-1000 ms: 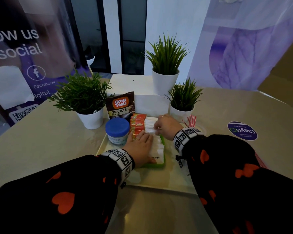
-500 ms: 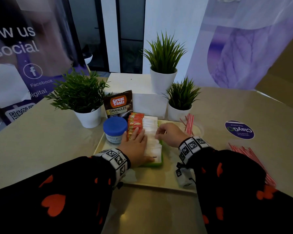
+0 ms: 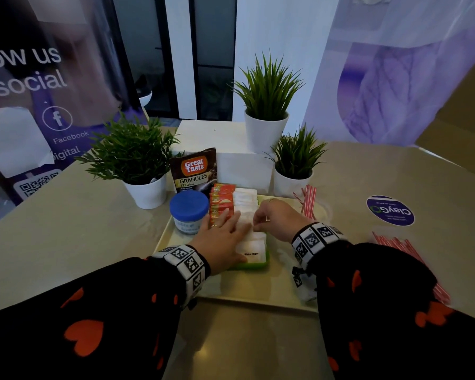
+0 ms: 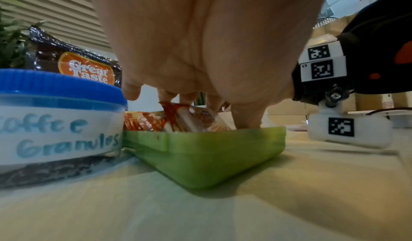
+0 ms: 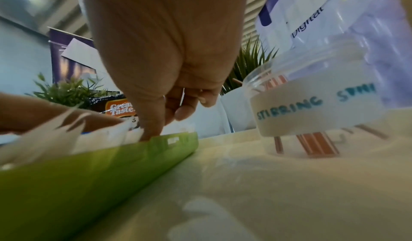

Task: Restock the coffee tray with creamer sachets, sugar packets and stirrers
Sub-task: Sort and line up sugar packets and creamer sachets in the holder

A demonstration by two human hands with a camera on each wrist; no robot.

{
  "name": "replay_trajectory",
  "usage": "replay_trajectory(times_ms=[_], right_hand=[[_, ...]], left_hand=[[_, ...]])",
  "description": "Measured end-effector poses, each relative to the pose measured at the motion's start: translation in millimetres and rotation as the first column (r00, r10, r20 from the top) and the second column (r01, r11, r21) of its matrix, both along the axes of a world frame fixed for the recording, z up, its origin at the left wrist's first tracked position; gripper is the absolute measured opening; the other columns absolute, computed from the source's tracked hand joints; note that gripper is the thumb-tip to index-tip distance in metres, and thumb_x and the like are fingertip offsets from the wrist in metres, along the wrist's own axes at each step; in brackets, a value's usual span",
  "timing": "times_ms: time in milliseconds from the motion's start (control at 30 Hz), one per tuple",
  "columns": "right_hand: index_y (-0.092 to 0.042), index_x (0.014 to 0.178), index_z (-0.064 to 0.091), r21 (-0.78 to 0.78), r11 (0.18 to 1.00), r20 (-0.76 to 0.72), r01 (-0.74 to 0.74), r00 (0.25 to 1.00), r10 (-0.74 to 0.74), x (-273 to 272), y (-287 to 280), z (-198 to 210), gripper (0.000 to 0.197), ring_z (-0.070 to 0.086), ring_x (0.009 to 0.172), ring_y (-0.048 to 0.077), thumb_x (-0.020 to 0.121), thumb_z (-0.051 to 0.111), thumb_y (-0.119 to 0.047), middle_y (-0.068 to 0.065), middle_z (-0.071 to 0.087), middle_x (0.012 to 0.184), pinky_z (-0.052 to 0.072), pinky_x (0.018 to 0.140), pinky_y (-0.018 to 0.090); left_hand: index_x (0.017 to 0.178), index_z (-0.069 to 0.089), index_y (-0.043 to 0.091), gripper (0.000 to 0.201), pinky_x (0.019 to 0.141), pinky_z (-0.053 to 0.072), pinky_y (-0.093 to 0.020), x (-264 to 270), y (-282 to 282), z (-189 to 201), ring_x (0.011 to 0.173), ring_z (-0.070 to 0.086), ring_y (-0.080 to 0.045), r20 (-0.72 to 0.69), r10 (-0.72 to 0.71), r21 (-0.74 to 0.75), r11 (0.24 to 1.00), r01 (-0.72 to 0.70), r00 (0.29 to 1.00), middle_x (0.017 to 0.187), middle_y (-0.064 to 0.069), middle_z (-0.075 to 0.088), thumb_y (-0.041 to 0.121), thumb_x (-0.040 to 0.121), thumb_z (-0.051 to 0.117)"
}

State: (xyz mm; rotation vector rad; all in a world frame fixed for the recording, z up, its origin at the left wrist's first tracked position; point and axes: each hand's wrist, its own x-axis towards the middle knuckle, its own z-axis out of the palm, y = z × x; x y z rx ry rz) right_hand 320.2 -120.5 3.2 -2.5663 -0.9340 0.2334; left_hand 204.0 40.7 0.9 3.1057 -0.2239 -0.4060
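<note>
Right hand [image 3: 279, 219] has drawn back toward 6 o'clock along the white sugar packets [image 3: 254, 244] in the green bin [image 4: 207, 153], fingertips pinching one, while the flat, spread left hand [image 3: 225, 237] steadies the row.

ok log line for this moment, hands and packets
left hand: flat on sugar packets | right hand: pinching sugar packet | green bin: on tray

tray [image 3: 258, 298]: cream, flat on surface | green box [image 3: 254, 266]: on tray, holds two rows | creamer sachets [image 3: 222, 202]: orange-red, upright, left row | sugar packets [image 3: 254, 245]: white, overlapping, right row, front one reads "White Sugar" | stirrers [image 3: 309, 200]: red-white striped, leaning in clear jar at the tray's right; more [image 3: 403, 249] lie loose on surface
</note>
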Motion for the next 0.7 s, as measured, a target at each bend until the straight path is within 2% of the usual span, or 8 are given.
replay_trajectory(times_ms=[100,200,233,333,500,600,700], right_hand=[[-0.017,0.096,0.078,0.066,0.995,-0.028,0.073,0.997,-0.071,3.5,-3.8,-0.4,0.013,0.055,0.081,0.007,0.085,0.08,-0.023,-0.004,0.066,0.095,0.041,0.073,0.023],[-0.022,0.117,0.071,0.05,0.991,-0.028,0.121,0.992,-0.12,8.3,-3.6,-5.9,0.027,0.053,0.098,0.013,0.091,0.073,-0.03,-0.003,0.059,0.112,0.043,0.088,0.029],[-0.021,0.119,0.069,0.028,0.992,-0.027,0.119,0.993,-0.118,9.7,-2.4,-8.4,0.028,0.053,0.101,0.016,0.093,0.072,-0.03,-0.001,0.057,0.114,0.042,0.092,0.031],[-0.018,0.113,0.068,-0.02,0.992,-0.023,0.128,0.991,-0.128,12.4,1.7,-13.5,0.024,0.053,0.107,0.02,0.093,0.071,-0.031,0.003,0.053,0.116,0.041,0.094,0.032],[-0.019,0.1,0.064,0.024,0.989,0.005,0.145,0.989,-0.145,12.8,8.9,-14.4,0.019,0.053,0.104,0.02,0.089,0.075,-0.029,0.003,0.055,0.112,0.044,0.09,0.032],[-0.017,0.094,0.066,-0.035,0.994,0.005,0.107,0.994,-0.107,11.9,13.4,-13.7,0.012,0.055,0.105,0.022,0.09,0.074,-0.025,0.005,0.054,0.111,0.045,0.091,0.032],[-0.014,0.094,0.068,-0.036,0.995,0.029,0.098,0.995,-0.097,7.6,14.3,-12.0,0.008,0.054,0.105,0.023,0.092,0.071,-0.022,0.004,0.053,0.108,0.043,0.089,0.032]], left_hand=[[0.159,0.009,0.031,0.079,0.12,-0.004,-0.061,-0.1,-1.4,3.5,0.154,-0.008,-0.024,-0.01,-0.031,0.03,0.999,0.031,0.999,0.168,0.004,0.002,0.06,0.096,0.046],[0.158,0.017,0.028,0.075,0.12,-0.003,-0.061,0.2,-4.2,7.3,0.154,-0.005,-0.024,-0.022,-0.024,0.047,0.999,0.025,0.999,0.167,0.004,0.008,0.059,0.096,0.046],[0.158,0.02,0.027,0.074,0.12,-0.002,-0.062,0.4,-5.6,9.1,0.154,-0.005,-0.024,-0.022,-0.031,0.048,0.998,0.032,0.999,0.167,0.004,0.01,0.059,0.096,0.047],[0.157,0.024,0.023,0.072,0.12,-0.003,-0.062,0.6,-9.8,12.9,0.154,-0.003,-0.022,-0.023,-0.043,0.054,0.998,0.044,0.999,0.167,0.003,0.012,0.057,0.097,0.046],[0.159,0.011,0.027,0.077,0.12,-0.004,-0.063,-2.6,-10.9,9.7,0.154,0.004,-0.019,0.006,-0.048,0.021,0.999,0.047,0.999,0.167,0.003,0.012,0.057,0.097,0.046],[0.156,0.024,0.029,0.068,0.119,-0.001,-0.064,-3.5,-11.7,13.5,0.154,0.007,-0.021,0.026,-0.09,0.026,0.996,0.089,0.996,0.165,0.004,0.018,0.054,0.097,0.048],[0.155,0.028,0.029,0.064,0.118,0.0,-0.066,-3.6,-13.9,16.4,0.154,0.001,-0.023,0.009,-0.096,0.056,0.994,0.096,0.995,0.167,0.001,0.011,0.053,0.099,0.046]])
